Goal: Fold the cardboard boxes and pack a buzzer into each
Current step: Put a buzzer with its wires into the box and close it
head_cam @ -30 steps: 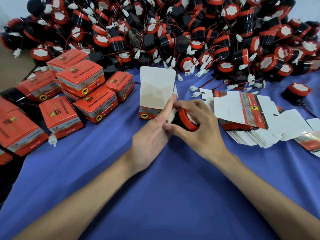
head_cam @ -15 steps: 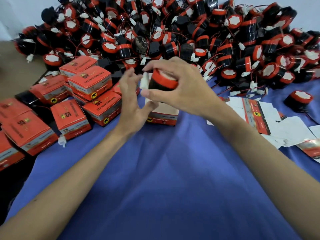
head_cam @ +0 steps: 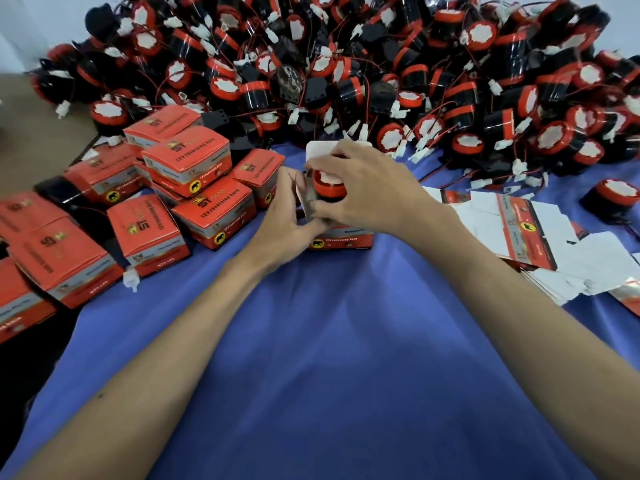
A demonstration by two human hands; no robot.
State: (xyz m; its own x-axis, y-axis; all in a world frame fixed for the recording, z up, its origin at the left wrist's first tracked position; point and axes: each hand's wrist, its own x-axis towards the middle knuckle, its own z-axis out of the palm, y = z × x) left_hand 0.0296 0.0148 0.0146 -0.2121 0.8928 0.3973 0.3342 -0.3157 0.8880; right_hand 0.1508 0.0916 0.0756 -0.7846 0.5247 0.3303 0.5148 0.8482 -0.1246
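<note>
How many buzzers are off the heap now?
2: held buzzer in the right hand at the open box; lone buzzer far right on the cloth. Others may hide among packed boxes.

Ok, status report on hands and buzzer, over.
Right hand grips buzzer at mouth of box. Left hand holds side flap of box. Lid up, nothing in the way.
</note>
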